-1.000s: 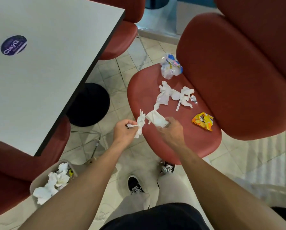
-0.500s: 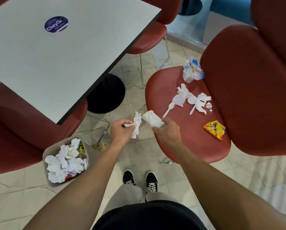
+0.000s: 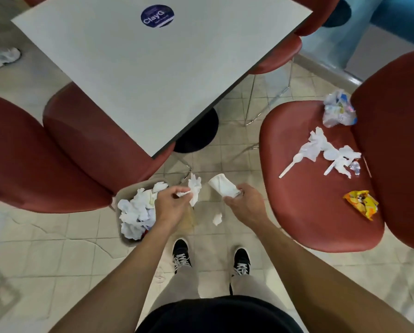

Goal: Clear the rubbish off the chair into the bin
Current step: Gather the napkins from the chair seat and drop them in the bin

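My left hand (image 3: 171, 205) pinches a crumpled white tissue (image 3: 194, 189) just right of the grey bin (image 3: 129, 192), which is full of white tissues. My right hand (image 3: 245, 204) grips a crushed white paper cup (image 3: 222, 186) over the floor, left of the red chair seat (image 3: 304, 212). On that seat lie a yellow snack wrapper (image 3: 360, 204), torn white wrappers (image 3: 321, 145) with a plastic spoon (image 3: 291, 165), a small foil scrap (image 3: 355, 167) and a crumpled printed bag (image 3: 338, 109).
A small white scrap (image 3: 217, 219) is below my hands, over the tiled floor. A white table (image 3: 153, 68) on a black base stands ahead. More red chairs (image 3: 45, 152) flank the bin at the left. My feet (image 3: 182, 252) are close behind.
Both hands have carried the tissue and the cup away from the chair seat, leftward to beside the bin. The small white scrap was not in the earlier frames.
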